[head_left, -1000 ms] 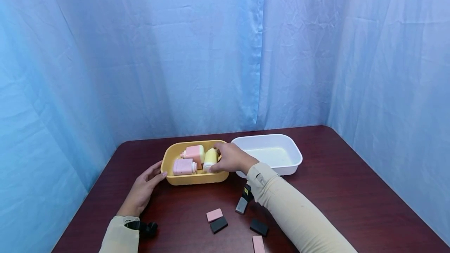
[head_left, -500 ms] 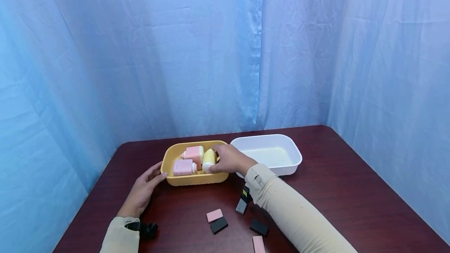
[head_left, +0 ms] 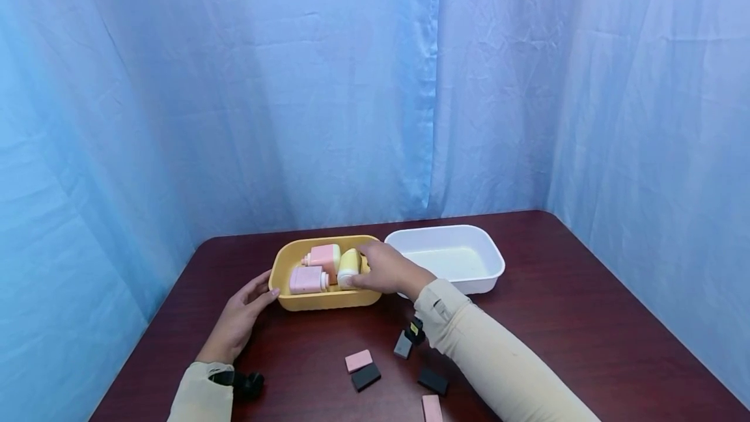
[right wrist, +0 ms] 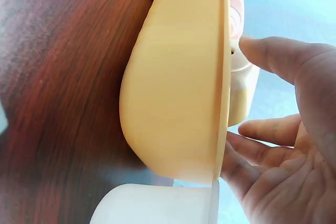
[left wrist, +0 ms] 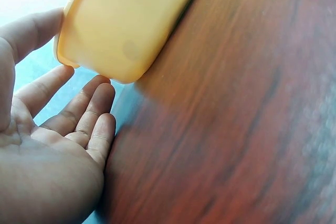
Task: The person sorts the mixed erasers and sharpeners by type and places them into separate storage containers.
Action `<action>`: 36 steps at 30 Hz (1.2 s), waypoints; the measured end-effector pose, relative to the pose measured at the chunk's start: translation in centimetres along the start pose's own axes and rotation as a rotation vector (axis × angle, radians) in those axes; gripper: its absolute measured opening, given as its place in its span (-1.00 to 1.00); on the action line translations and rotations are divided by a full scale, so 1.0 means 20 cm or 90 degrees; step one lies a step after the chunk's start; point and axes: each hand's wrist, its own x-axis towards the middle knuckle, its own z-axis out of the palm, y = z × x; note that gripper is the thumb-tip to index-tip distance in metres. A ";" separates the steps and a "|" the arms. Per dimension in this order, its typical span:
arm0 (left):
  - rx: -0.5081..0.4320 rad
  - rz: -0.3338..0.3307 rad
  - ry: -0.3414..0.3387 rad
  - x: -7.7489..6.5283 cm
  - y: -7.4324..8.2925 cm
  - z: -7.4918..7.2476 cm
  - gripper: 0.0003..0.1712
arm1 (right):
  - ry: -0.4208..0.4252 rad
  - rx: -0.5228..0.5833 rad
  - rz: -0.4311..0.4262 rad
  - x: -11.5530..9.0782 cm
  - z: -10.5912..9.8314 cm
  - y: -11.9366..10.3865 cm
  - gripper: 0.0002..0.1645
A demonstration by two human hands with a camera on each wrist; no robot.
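Observation:
In the head view, my right hand (head_left: 388, 269) reaches into the yellow bin (head_left: 328, 301). It holds a small yellow bottle with a white end (head_left: 349, 269), thumb at the white end and fingers at the far end. The right wrist view shows the bottle (right wrist: 240, 106) between thumb and index finger, partly behind the bin's rim. A pink bottle (head_left: 323, 258) and a lilac-pink bottle (head_left: 307, 280) lie beside it. My left hand (head_left: 237, 314) touches the bin's left corner. In the left wrist view its thumb and index fingertips meet the bin's rim (left wrist: 79, 3), other fingers loosely extended.
A white bin (head_left: 457, 284) stands right beside the yellow one. Nearer on the dark table lie pink blocks (head_left: 359, 361) (head_left: 432, 409), black blocks (head_left: 366, 377) (head_left: 433, 381) and a grey block (head_left: 402, 346). Blue curtains (head_left: 328, 96) hang behind the table.
The yellow bottle has shifted and turned slightly inside the bin under my right hand. My left hand stays at the corner.

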 end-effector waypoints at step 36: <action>0.013 -0.003 0.000 0.01 -0.01 0.00 -0.12 | 0.346 0.012 0.146 -0.51 -0.38 0.51 -0.53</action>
